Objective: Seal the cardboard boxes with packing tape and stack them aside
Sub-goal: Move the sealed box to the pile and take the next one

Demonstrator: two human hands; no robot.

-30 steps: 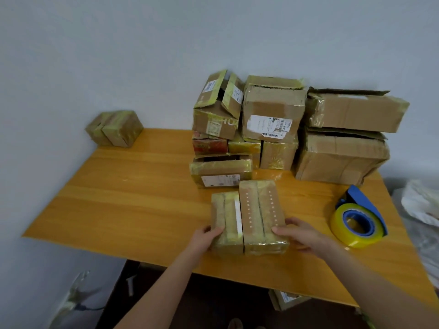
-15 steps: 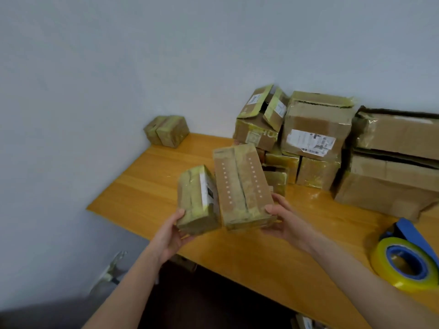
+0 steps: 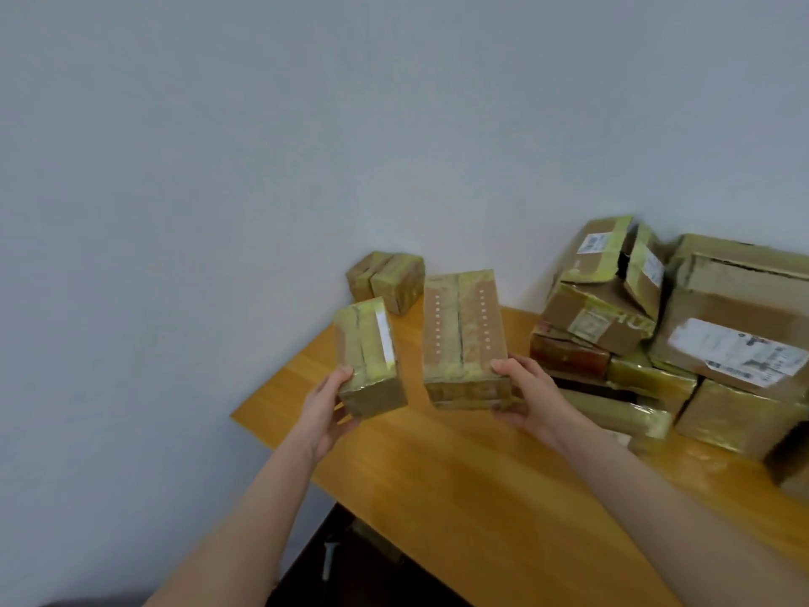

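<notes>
Cardboard, taped: left hand (image 3: 326, 409) grips a small box (image 3: 370, 361), right hand (image 3: 525, 398) a longer box (image 3: 464, 339), both lengthwise toward the corner boxes (image 3: 387, 280), nearer the left hand.

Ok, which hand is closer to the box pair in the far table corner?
Left. The left hand, gripping the small box, sits in front of the corner pair, slightly left; the right hand, gripping the dotted box, is farther to its right.

Left grip (image 3: 326, 409) and right grip (image 3: 525, 400) are bare, both forearms (image 3: 245, 519) likewise bare as far as they show.
</notes>
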